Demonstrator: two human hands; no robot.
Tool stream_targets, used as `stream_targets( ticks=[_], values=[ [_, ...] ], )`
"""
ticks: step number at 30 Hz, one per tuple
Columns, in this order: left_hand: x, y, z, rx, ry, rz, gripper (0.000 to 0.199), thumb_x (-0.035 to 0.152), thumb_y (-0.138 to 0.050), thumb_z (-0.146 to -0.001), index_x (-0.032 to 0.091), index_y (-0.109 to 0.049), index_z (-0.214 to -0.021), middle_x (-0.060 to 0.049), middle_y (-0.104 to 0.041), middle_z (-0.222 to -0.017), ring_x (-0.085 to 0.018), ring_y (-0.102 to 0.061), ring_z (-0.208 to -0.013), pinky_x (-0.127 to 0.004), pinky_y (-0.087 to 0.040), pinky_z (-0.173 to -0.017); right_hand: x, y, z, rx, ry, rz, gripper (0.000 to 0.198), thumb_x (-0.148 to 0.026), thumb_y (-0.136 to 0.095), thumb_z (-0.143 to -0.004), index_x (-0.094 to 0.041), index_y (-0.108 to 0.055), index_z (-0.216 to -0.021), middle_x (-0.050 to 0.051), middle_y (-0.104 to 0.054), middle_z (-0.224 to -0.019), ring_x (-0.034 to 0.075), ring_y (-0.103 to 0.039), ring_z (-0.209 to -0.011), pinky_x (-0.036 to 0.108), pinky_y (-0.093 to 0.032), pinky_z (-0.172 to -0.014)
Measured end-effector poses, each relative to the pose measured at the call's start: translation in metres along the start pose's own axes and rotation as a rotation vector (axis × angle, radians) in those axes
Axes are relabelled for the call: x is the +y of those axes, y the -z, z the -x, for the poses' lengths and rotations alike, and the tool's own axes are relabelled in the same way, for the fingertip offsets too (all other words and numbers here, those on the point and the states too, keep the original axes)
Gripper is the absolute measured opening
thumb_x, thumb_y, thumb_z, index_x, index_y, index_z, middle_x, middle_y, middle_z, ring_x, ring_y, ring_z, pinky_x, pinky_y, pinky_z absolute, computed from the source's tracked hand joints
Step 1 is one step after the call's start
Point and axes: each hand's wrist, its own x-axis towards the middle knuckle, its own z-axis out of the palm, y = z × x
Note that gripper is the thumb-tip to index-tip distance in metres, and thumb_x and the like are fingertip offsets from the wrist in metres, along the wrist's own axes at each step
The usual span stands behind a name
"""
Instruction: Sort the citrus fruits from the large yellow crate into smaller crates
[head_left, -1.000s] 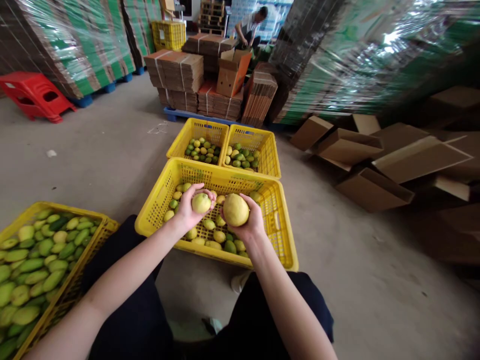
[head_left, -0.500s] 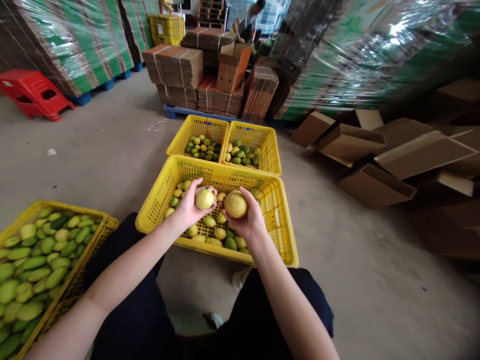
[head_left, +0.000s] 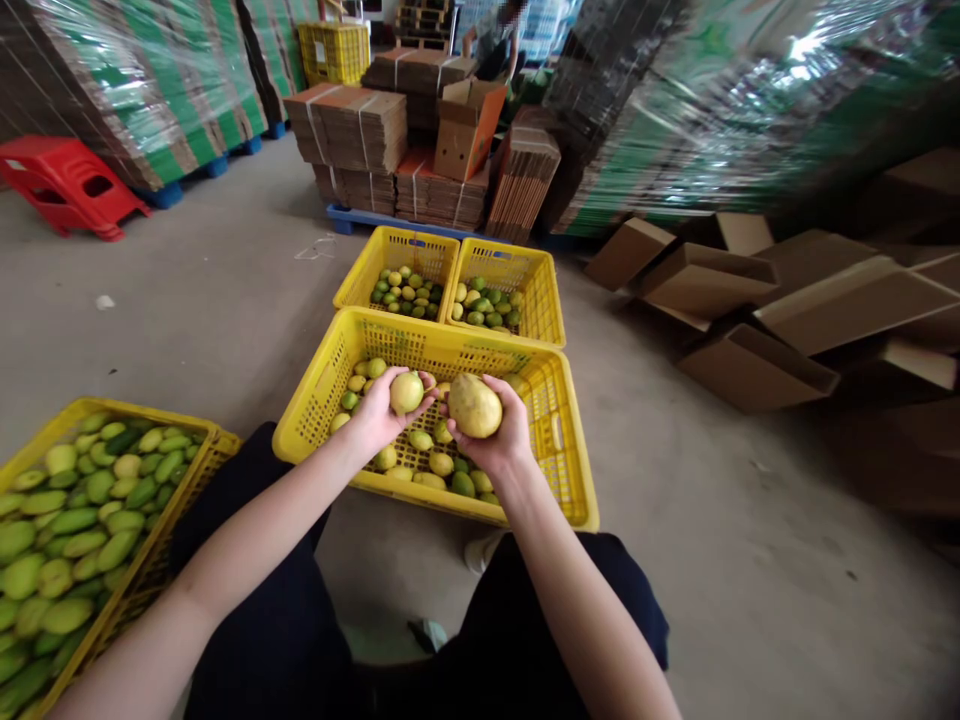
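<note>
Over the large yellow plastic crate (head_left: 559,430), both hands hold fruit side by side. My left hand (head_left: 375,418) is closed around a smaller pale yellow lemon (head_left: 406,393), tinged green. A bigger round yellow lemon (head_left: 475,406), with brownish marks on its skin, rests in the grip of my right hand (head_left: 510,435). The two lemons are apart, with fingertips between them. Below, yellow and green lemons (head_left: 441,464) lie loose on the crate floor, partly hidden by my hands and forearms.
Two smaller yellow crates (head_left: 396,236) (head_left: 551,290) with lemons stand behind. A crate (head_left: 217,440) heaped with greenish fruit is at my left. Open cardboard boxes (head_left: 757,370) lie at right; flattened cartons (head_left: 352,130) are stacked ahead. A red stool (head_left: 71,185) and a person (head_left: 495,45) are farther off.
The right-hand lemon has turned in my fingers and shows a different side. In my left hand the lemon has tilted slightly, and the fingers have closed in more around it.
</note>
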Motion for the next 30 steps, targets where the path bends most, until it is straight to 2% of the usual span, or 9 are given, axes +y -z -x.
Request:
stream_targets(
  ticks=[3, 6, 8, 11, 13, 16, 19, 24, 30],
  values=[
    [0.001, -0.002, 0.0, -0.012, -0.044, 0.015, 0.017, 0.02, -0.052, -0.095, 0.012, -0.063, -0.085, -0.005, -0.069, -0.069, -0.014, -0.071, -0.061, -0.02, -0.062, -0.056, 0.0, 0.0, 0.0, -0.022, -0.008, 0.001, 0.024, -0.033, -0.052, -0.085, -0.014, -0.066, -0.091, 0.009, -0.071, -0.063, 0.021, -0.066, -0.053, 0.027, -0.054, -0.043],
    [0.001, -0.004, 0.001, 0.011, -0.093, 0.015, 0.006, 0.012, -0.06, -0.088, 0.012, -0.061, -0.082, -0.003, -0.068, -0.068, -0.012, -0.071, -0.061, -0.018, -0.062, -0.06, 0.001, -0.001, -0.002, 0.005, 0.021, -0.032, 0.024, -0.032, -0.049, -0.086, -0.015, -0.066, -0.089, 0.008, -0.071, -0.065, 0.02, -0.067, -0.055, 0.028, -0.055, -0.047],
    [0.002, -0.004, 0.002, 0.021, -0.078, 0.008, 0.006, 0.01, -0.06, -0.087, 0.012, -0.061, -0.081, -0.001, -0.066, -0.066, -0.01, -0.068, -0.056, -0.016, -0.06, -0.055, 0.002, 0.0, -0.003, 0.022, 0.05, -0.057, 0.021, -0.031, -0.049, -0.085, -0.017, -0.065, -0.087, 0.006, -0.072, -0.067, 0.019, -0.067, -0.055, 0.028, -0.055, -0.048],
    [0.002, -0.002, 0.004, -0.014, -0.013, -0.018, 0.011, 0.018, -0.056, -0.088, 0.011, -0.062, -0.081, -0.002, -0.063, -0.062, -0.009, -0.063, -0.05, -0.015, -0.055, -0.047, 0.003, 0.0, -0.005, 0.017, 0.05, -0.074, 0.019, -0.03, -0.051, -0.083, -0.017, -0.064, -0.087, 0.006, -0.072, -0.068, 0.02, -0.068, -0.057, 0.029, -0.055, -0.049],
    [0.002, -0.001, 0.005, -0.034, -0.018, -0.014, 0.013, 0.021, -0.054, -0.087, 0.012, -0.061, -0.08, -0.003, -0.063, -0.062, -0.013, -0.067, -0.055, -0.019, -0.058, -0.052, 0.003, -0.001, -0.005, 0.027, 0.043, -0.078, 0.018, -0.03, -0.052, -0.083, -0.017, -0.064, -0.086, 0.006, -0.072, -0.068, 0.021, -0.069, -0.058, 0.029, -0.054, -0.049],
    [0.0, -0.001, 0.006, -0.049, -0.049, 0.018, 0.009, 0.022, -0.056, -0.08, 0.015, -0.06, -0.077, -0.004, -0.063, -0.063, -0.02, -0.073, -0.072, -0.027, -0.062, -0.069, 0.003, -0.001, -0.005, 0.04, 0.039, -0.08, 0.017, -0.03, -0.052, -0.083, -0.018, -0.064, -0.084, 0.005, -0.072, -0.066, 0.02, -0.068, -0.056, 0.029, -0.055, -0.049],
    [-0.002, -0.001, 0.007, -0.079, -0.049, 0.023, 0.008, 0.024, -0.057, -0.076, 0.016, -0.059, -0.074, -0.003, -0.061, -0.062, -0.022, -0.074, -0.08, -0.026, -0.059, -0.069, 0.004, 0.0, -0.004, -0.006, 0.039, -0.081, 0.017, -0.031, -0.053, -0.082, -0.018, -0.064, -0.083, 0.006, -0.073, -0.067, 0.02, -0.068, -0.057, 0.032, -0.058, -0.054],
    [-0.004, -0.001, 0.006, -0.169, -0.05, -0.004, 0.012, 0.028, -0.059, -0.075, 0.016, -0.06, -0.073, -0.004, -0.061, -0.061, -0.021, -0.07, -0.071, -0.025, -0.052, -0.058, 0.006, 0.002, -0.004, -0.116, 0.093, -0.081, 0.016, -0.03, -0.055, -0.078, -0.018, -0.064, -0.084, 0.007, -0.073, -0.07, 0.024, -0.072, -0.071, 0.042, -0.063, -0.073],
    [-0.005, 0.0, 0.004, -0.087, -0.057, -0.015, 0.008, 0.024, -0.062, -0.073, 0.017, -0.059, -0.071, -0.003, -0.062, -0.063, -0.018, -0.066, -0.065, -0.027, -0.054, -0.063, 0.006, 0.007, -0.011, -0.095, 0.142, 0.007, 0.021, -0.031, -0.058, -0.073, -0.016, -0.065, -0.085, 0.008, -0.071, -0.067, 0.029, -0.073, -0.079, 0.047, -0.063, -0.077]
  ],
)
